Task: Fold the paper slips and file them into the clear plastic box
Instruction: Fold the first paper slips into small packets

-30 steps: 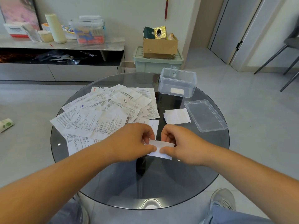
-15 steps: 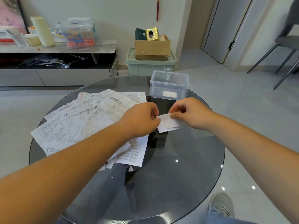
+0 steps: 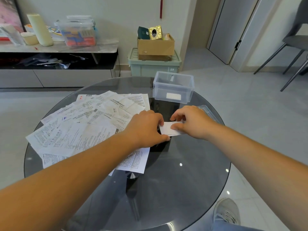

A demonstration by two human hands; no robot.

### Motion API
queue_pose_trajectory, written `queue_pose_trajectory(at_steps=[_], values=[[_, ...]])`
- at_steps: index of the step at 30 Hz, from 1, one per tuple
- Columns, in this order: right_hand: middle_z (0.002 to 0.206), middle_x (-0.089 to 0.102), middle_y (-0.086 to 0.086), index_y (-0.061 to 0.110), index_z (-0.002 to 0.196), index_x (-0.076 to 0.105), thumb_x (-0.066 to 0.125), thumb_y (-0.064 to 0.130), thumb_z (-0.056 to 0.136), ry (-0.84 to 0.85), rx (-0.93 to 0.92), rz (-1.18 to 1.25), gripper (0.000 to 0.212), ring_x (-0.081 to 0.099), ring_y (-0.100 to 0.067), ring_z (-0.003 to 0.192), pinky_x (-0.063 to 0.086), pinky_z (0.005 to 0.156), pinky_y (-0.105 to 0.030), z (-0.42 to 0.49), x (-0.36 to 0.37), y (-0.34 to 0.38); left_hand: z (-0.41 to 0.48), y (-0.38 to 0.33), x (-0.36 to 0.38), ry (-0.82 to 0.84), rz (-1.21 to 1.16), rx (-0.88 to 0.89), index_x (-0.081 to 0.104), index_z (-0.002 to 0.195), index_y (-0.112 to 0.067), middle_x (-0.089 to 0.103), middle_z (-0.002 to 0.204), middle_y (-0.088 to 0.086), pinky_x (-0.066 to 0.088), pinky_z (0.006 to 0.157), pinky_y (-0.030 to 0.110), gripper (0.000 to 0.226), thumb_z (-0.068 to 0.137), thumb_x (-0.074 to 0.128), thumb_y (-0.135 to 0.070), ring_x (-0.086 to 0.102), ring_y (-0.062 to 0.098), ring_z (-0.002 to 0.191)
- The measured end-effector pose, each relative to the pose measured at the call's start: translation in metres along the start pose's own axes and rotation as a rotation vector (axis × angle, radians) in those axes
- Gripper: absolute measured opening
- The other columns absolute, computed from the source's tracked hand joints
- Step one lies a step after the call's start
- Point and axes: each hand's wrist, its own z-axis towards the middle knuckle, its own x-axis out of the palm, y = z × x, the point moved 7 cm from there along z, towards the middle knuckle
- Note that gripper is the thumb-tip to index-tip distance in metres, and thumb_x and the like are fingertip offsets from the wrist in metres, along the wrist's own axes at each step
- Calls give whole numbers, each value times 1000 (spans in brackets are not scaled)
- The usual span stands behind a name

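Shoe: nearest to me, a grey shoe [image 3: 226, 212] stands on the floor tiles below the bench's right rim.
Bench: a round, dark glass bench [image 3: 166, 189] carries everything I am working with.
Left hand: my left hand [image 3: 146, 129] reaches in over the loose papers. Its fingers [image 3: 165, 139] are curled and pinch the left edge of the folded slip.
Right hand: my right hand [image 3: 193, 122] meets it from the other side. The thumb lies on top of the slip's right half and the other fingers are curled behind it.
Folded slip: the folded slip [image 3: 166, 129] is a small white rectangle between the two hands, low over the glass near the bench's middle. I cannot tell whether it touches the glass.
Paper slips: the unfolded paper slips [image 3: 86, 127] lie fanned and overlapping across the left half of the bench.
Lid: a clear lid [image 3: 209, 112] lies flat just behind my right hand, mostly hidden by it.
Clear plastic box: the clear plastic box [image 3: 173, 87] stands open at the far edge, with one white slip in the bottom.
Beyond: a green bin [image 3: 153, 68] on the floor holds a cardboard box [image 3: 155, 45] on top.
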Motion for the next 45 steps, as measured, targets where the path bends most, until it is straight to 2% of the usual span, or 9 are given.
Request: queue_pose_trajectory(at_steps=[7, 16, 21, 25, 31, 36, 39, 42, 45], values=[[103, 63, 8, 25, 108, 72, 72, 29, 90, -11, -11, 57, 19, 59, -14, 98, 50, 88, -36, -1, -1, 2, 0, 1, 4, -61, 14, -34, 61, 110, -29, 61, 107, -3, 52, 87, 36, 41, 82, 66, -59, 53, 16, 97], [108, 64, 6, 27, 103, 73, 71, 27, 91, -101, -8, 144, 12, 56, -12, 102, 42, 84, -27, 0, -10, -1, -2, 4, -1, -54, -63, -52, 54, 110, -27, 61, 110, -2, 53, 87, 38, 45, 80, 74, -54, 55, 17, 98], [109, 63, 6, 26, 104, 73, 70, 27, 92, -134, -10, 131, 12, 56, -10, 100, 34, 73, -10, -3, -14, 1, -5, 6, -4, -66, -80, -61, 54, 112, -27, 62, 113, -3, 52, 88, 35, 45, 81, 76, -51, 54, 16, 101], [108, 63, 7, 26, 105, 72, 70, 29, 93, -142, -13, 119, 13, 55, -9, 99, 36, 72, -16, -6, -17, 4, -8, 7, -8, -89, -101, -58, 55, 110, -27, 62, 110, -4, 52, 90, 39, 46, 79, 74, -55, 53, 16, 101], [104, 60, 11, 25, 105, 72, 69, 29, 93, -146, -24, 88, 13, 55, -8, 100, 34, 72, -11, -11, -19, 5, -16, 13, -14, -107, -84, -79, 55, 110, -28, 61, 111, -5, 51, 89, 35, 43, 81, 73, -54, 52, 15, 100], [101, 62, 9, 28, 99, 72, 69, 34, 92, -146, -66, -2, 10, 53, -11, 99, 37, 79, -25, -16, -18, 9, -26, 17, -22, -123, -94, -94, 56, 110, -28, 61, 113, -4, 49, 93, 34, 34, 86, 71, -47, 52, 14, 103], [99, 58, 8, 28, 100, 71, 68, 38, 91, -150, -96, -94, 14, 51, -13, 99, 39, 81, -27, -17, -14, 16, -32, 19, -28, -136, -96, -89, 55, 105, -29, 61, 113, -4, 49, 94, 34, 26, 89, 69, -42, 52, 14, 103], [106, 54, 8, 28, 108, 69, 69, 44, 89, -106, -116, -186, 25, 48, -14, 106, 43, 88, -31, -17, -6, 23, -39, 25, -31, -157, -84, -82, 58, 108, -29, 62, 116, -5, 47, 96, 31, 23, 91, 67, -41, 54, 14, 106], [121, 54, 8, 31, 116, 67, 68, 46, 89, -62, -145, -278, 30, 43, -17, 119, 40, 99, -35, -17, -3, 26, -42, 15, -26, -140, 21, 62, 63, 122, -31, 60, 129, -9, 40, 105, 35, 31, 95, 58, -45, 51, 13, 119]])
